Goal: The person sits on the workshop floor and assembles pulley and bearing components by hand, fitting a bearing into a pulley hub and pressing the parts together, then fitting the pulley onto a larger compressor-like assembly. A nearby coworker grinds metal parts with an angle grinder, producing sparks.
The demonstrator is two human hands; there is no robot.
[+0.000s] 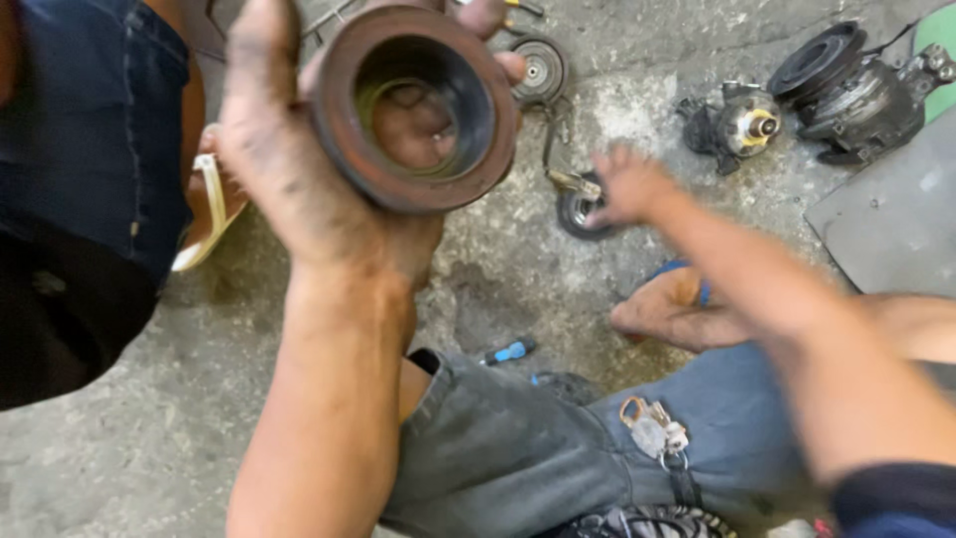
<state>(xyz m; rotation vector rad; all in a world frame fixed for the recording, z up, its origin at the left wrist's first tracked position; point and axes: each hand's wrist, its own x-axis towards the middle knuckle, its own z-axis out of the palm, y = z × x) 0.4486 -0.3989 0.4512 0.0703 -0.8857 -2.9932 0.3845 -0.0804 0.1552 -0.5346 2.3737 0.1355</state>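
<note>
The ring-shaped pulley [416, 108] was rusty, matt metal with a dark, smoother bore. The floor [149, 418] was rough grey concrete. The shorts [518, 458] were worn denim cloth.

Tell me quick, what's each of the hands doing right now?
Left hand: closed around a rusty metal ring, held up.
Right hand: blurred, reaching toward a small dark round part on the concrete floor; open or closed cannot be told.
</note>
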